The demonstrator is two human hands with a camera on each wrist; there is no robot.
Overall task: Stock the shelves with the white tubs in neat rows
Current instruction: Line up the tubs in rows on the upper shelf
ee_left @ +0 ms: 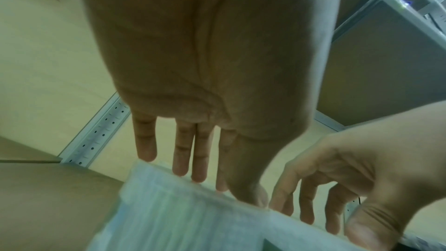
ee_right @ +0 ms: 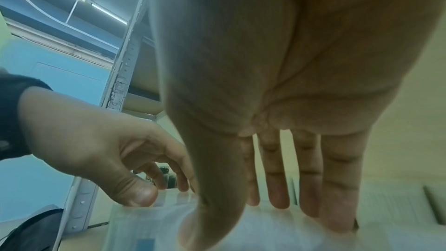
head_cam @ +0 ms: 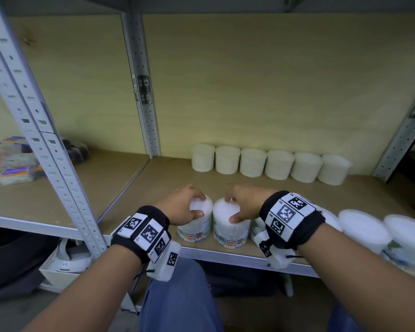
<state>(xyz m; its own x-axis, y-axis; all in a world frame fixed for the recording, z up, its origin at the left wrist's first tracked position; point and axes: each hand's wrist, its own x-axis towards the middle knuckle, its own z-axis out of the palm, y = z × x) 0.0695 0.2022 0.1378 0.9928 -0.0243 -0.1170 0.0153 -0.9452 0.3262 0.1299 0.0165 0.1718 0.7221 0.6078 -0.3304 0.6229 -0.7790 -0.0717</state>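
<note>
A: Where are the two tubs being handled?

B: On the shelf board (head_cam: pixel 139 188), at its front edge, touching each other. The left tub (head_cam: pixel 197 221) is held from above by the left hand (head_cam: pixel 182 207), thumb on the near rim and fingers curled over the far rim. The right tub (head_cam: pixel 230 224) is held the same way by the right hand (head_cam: pixel 244 202).

A: And the rest of the stock?

B: Six tubs make a back row (head_cam: pixel 268 164) against the rear wall of that board. More loose tubs (head_cam: pixel 379 233) sit at the front edge, to the right of the held pair.

A: So which step is this?

B: I'd judge a second row is being started. Next, both tubs likely need sliding back until they sit just in front of the back row, lined up with its left end, sides touching.
</note>
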